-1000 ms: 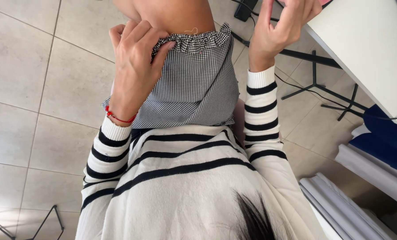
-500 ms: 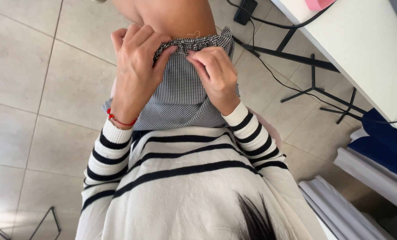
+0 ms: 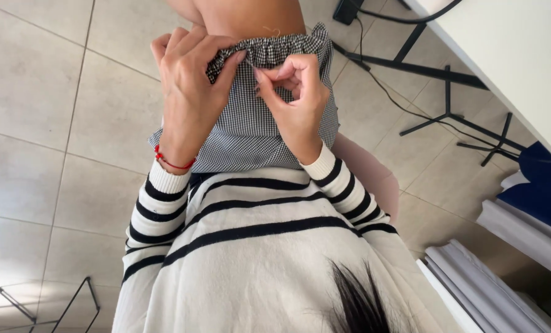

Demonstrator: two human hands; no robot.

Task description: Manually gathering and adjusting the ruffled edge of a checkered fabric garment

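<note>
Garment: black-and-white checked fabric piece (image 3: 250,132) lies over the person's lap, its ruffled gathered edge (image 3: 269,52) raised toward the knee.
Left hand: left hand (image 3: 189,92) is closed over the left end of the ruffled edge, fingers curled across the top and thumb pressed against the cloth from the near side; the fabric is pinched between them.
Right hand: right hand (image 3: 297,98) sits just beside the left, thumb and forefinger brought together in a tight pinch right at the fabric below the ruffle; whether they hold a needle or thread cannot be told, the spot is too small.
Wrist: thin red cord bracelet (image 3: 172,161) on the left wrist.
Clothing: cream sweater with black stripes (image 3: 257,246) covers both arms and the torso.
Seat: pale pink chair (image 3: 374,179) shows at the person's right side, under the garment's near edge.
Floor: grey tiled floor (image 3: 53,123) carries black cables and a black metal stand (image 3: 448,111) toward the upper right.
Table: white table (image 3: 509,55) fills the upper right corner; blue cloth (image 3: 546,191) and white stacked panels (image 3: 472,283) lie below it.
</note>
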